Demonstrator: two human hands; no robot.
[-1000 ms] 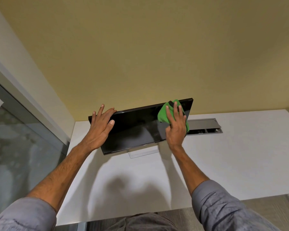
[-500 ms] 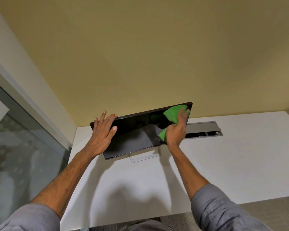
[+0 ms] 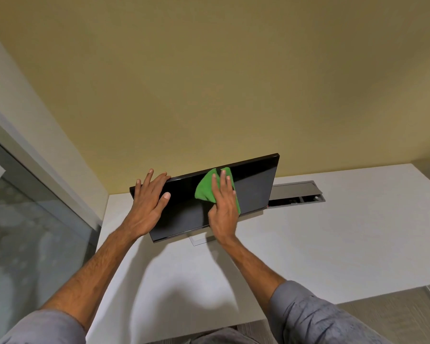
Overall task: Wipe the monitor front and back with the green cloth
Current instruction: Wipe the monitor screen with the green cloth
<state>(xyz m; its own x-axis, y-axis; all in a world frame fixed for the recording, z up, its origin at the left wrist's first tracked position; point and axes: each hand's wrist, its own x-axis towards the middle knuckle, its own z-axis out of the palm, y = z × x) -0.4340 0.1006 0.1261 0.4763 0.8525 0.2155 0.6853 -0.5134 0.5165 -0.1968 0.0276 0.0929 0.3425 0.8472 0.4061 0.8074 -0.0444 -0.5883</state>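
Green cloth [image 3: 205, 192] pressed to the front of the monitor [image 3: 256, 189] under a flat, straight-fingered right hand [image 3: 224, 209]; left hand [image 3: 148, 207], also flat, braces its top-left corner, probably against tipping

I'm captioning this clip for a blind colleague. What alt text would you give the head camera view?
A person's right hand presses a green cloth against the dark screen of a monitor, while the left hand rests on its upper left corner. The monitor stands on a white desk before a yellow wall.
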